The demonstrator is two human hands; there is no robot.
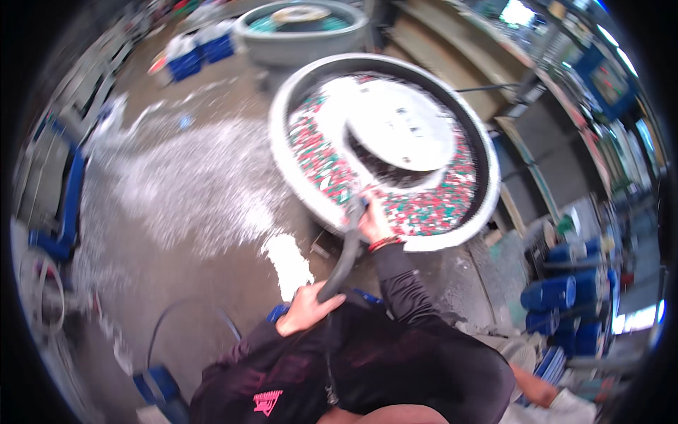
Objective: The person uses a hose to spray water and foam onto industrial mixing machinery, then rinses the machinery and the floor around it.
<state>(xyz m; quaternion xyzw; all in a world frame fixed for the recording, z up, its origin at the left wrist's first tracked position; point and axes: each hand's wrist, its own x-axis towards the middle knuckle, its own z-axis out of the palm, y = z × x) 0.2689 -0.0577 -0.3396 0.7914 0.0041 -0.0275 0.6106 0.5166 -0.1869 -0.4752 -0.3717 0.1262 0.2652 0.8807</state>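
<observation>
A thick grey hose (345, 258) runs up from my body to the near rim of a large round tub (280, 145). My left hand (308, 308) is closed around its lower stretch, close to my jacket. At the tub's rim, my right hand (373, 220) grips the hose near its end, and the fingers are partly blurred. Whitish water appears to spray from there into the tub. Small red, green and white pieces (441, 210) fill the ring-shaped channel. In the middle rises a round white lid (402, 127) with dark marks.
A second round tub (300, 48) stands behind, near blue crates (201, 56) with white bags. The brown floor (191, 191) is wet. Right of the tub are grey metal bins (561, 145) and blue drums (549, 293). Another person's arm (534, 386) shows at lower right.
</observation>
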